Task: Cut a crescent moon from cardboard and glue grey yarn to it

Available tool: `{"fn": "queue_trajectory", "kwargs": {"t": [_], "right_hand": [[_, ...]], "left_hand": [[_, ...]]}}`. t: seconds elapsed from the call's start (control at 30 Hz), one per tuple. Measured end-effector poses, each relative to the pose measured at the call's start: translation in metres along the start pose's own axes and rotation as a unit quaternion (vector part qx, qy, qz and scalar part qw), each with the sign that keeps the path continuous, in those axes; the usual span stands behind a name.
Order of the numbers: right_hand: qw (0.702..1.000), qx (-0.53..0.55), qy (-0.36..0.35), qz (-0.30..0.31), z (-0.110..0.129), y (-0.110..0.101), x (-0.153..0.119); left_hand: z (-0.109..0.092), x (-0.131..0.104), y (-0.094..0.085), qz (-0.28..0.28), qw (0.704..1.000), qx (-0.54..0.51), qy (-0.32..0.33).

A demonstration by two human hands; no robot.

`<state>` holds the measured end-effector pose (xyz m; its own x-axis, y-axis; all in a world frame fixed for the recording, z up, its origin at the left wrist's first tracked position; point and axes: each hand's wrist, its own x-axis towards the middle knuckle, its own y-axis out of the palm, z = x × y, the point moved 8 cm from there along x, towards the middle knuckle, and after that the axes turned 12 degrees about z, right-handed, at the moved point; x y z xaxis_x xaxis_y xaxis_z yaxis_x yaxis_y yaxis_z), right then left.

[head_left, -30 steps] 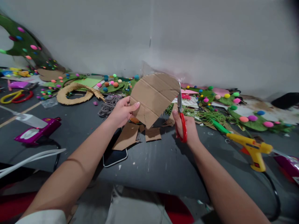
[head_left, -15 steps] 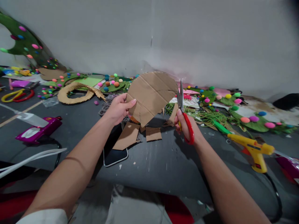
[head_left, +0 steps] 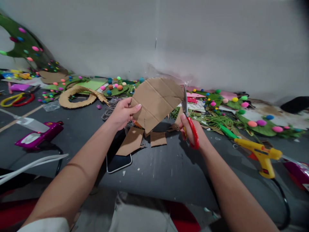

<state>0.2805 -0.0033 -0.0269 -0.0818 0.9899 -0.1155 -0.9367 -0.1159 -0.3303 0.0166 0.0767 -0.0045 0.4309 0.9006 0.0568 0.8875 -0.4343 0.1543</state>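
A rounded brown cardboard piece point(head_left: 156, 101) with a pointed lower end is pinched at its left edge by my left hand point(head_left: 123, 113). My right hand point(head_left: 191, 130) grips red-handled scissors point(head_left: 193, 130), their blades pointing up beside the right edge of the cardboard. Below the piece, cardboard scraps point(head_left: 131, 141) lie on the dark table point(head_left: 154, 174). One scrap partly covers a phone point(head_left: 119, 163).
At left are a straw-coloured ring point(head_left: 77, 96), a purple glue gun point(head_left: 40, 137) and yellow and red scissors handles point(head_left: 18, 99). A yellow glue gun point(head_left: 259, 154) lies at right. Green felt with pompoms point(head_left: 262, 125) lines the back.
The scissors have shifted slightly left and down, their blades now looking closer together at the cardboard's right edge. The cardboard has tilted a little, its top edge lower.
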Motion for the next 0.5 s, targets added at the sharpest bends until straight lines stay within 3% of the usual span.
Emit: {"fn": "queue_trajectory", "kwargs": {"t": [0.5], "right_hand": [[0.999,0.006,0.033,-0.029,-0.0099,-0.0043,0.0034]], "left_hand": [[0.0032,-0.0003,0.0099,0.021,1.0,-0.014,-0.002]]}}
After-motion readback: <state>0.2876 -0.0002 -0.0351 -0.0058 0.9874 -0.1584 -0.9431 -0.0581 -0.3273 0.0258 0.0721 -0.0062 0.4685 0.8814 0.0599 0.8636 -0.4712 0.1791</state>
